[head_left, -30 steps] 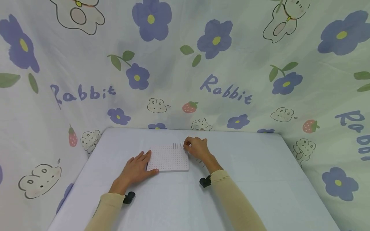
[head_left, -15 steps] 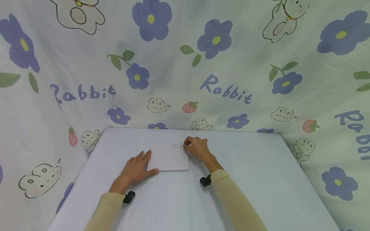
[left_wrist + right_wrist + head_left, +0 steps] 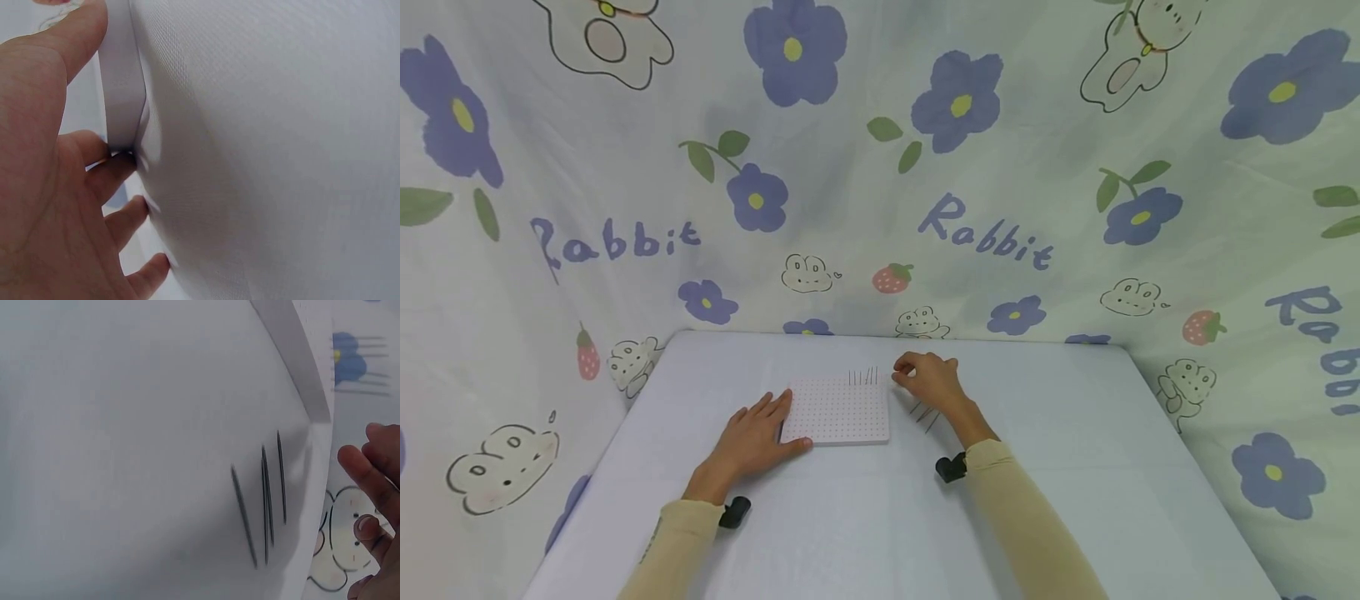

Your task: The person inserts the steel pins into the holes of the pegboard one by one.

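A white board with a grid of small holes lies on the table. Several thin dark pins stand upright along its far right edge, some tilted. My left hand rests at the board's left side, fingers spread, with the thumb on the near edge and a fingertip at the far left corner. Off the board's far right corner is my right hand, thumb and forefinger bent towards each other. In the right wrist view its fingers stand apart with nothing between them. Loose dark pins lie on the table below that hand.
White cloth covers the table. A hanging cloth printed with flowers and rabbits encloses the back and sides. A small black wrist camera sits at the left wrist, another black camera at the right.
My right hand has let go of a pin, now standing at the right end of the row, and has moved right, off the board. The left hand has stayed in place.
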`<state>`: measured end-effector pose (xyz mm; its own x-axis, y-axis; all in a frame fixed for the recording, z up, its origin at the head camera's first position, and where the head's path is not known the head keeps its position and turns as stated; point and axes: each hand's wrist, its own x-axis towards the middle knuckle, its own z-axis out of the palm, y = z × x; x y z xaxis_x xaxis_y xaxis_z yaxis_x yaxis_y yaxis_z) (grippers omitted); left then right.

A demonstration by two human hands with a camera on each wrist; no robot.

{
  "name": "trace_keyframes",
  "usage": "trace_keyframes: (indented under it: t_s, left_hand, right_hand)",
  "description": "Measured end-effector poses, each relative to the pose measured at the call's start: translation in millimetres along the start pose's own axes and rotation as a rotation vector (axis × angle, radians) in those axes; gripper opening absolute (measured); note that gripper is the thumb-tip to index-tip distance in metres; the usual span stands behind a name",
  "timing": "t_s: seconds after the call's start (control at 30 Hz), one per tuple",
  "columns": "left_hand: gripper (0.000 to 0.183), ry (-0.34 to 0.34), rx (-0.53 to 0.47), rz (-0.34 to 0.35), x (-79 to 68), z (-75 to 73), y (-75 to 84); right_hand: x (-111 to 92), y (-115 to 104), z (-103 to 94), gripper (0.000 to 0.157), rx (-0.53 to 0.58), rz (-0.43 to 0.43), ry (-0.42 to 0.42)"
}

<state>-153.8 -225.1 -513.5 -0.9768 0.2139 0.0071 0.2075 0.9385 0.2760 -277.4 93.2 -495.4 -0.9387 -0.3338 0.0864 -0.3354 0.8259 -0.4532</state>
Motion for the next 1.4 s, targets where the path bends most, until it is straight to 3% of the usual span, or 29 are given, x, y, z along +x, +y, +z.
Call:
trace_keyframes:
  t_s: [0.43,0.97,1.4]
  left_hand:
    - [0.101,-0.008,-0.008,-0.001,0.8,0.5,0.1]
    - [0.102,-0.024,0.005,-0.009,1.5,-0.3,0.4]
    - [0.103,-0.026,0.01,-0.013,2.0,-0.1,0.6]
  right_hand:
    - [-14,41,-11.8,0.016,0.003,0.064,-0.042]
    - [-23,46,-4.3,0.021,0.058,0.058,-0.141]
    - [-17,48,-0.5,0.011,0.059,0.044,-0.192]
